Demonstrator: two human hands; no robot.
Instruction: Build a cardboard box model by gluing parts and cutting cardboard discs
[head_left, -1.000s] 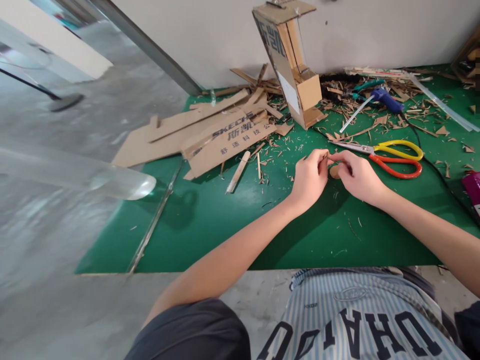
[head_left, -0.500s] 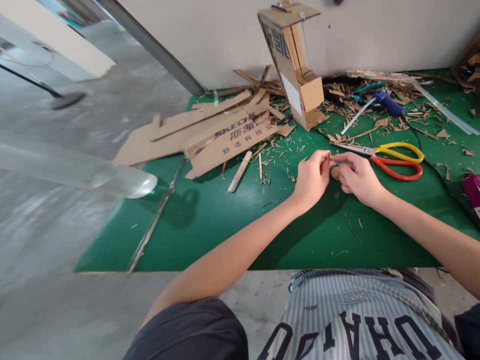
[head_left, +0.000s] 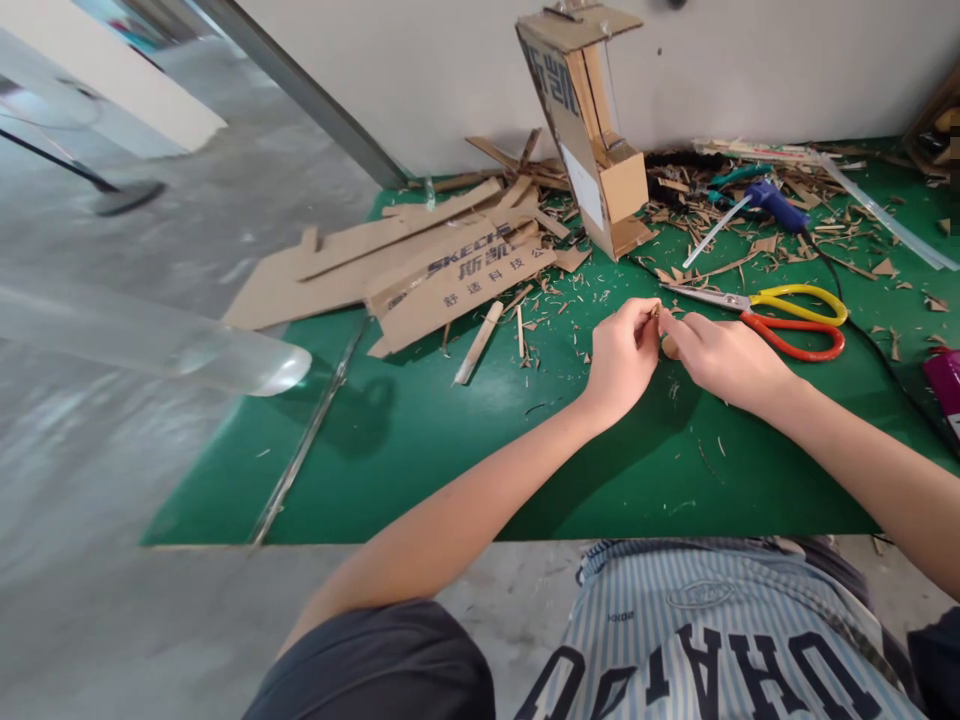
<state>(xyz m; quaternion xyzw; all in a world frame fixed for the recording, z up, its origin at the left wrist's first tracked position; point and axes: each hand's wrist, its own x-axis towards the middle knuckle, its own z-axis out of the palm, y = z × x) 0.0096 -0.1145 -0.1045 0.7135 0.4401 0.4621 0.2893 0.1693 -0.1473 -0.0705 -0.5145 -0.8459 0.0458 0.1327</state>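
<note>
My left hand point(head_left: 621, 360) is closed in a pinch, its fingertips meeting those of my right hand point(head_left: 716, 355) over the green tabletop. Between them is a tiny brownish piece, mostly hidden by the fingers and too small to name. A small round tan piece point(head_left: 670, 347) shows under my right fingers; which hand bears it I cannot tell. Just beyond and to the right lie scissors point(head_left: 784, 307) with one yellow and one red handle, blades pointing left. Behind my hands stands a tall cardboard structure point(head_left: 581, 140) with a small box-like ledge at its foot.
Printed cardboard sheets point(head_left: 457, 265) lie at the left back, with a wooden stick point(head_left: 478, 343) nearby. A blue glue gun point(head_left: 778, 207), its cable running right, sits among cardboard scraps. A clear tube point(head_left: 150, 335) juts in from the left. A purple item point(head_left: 943, 382) is at the right edge.
My right hand has turned and its fingers have closed in against my left fingertips, hiding more of the small piece. My left hand has barely moved.
</note>
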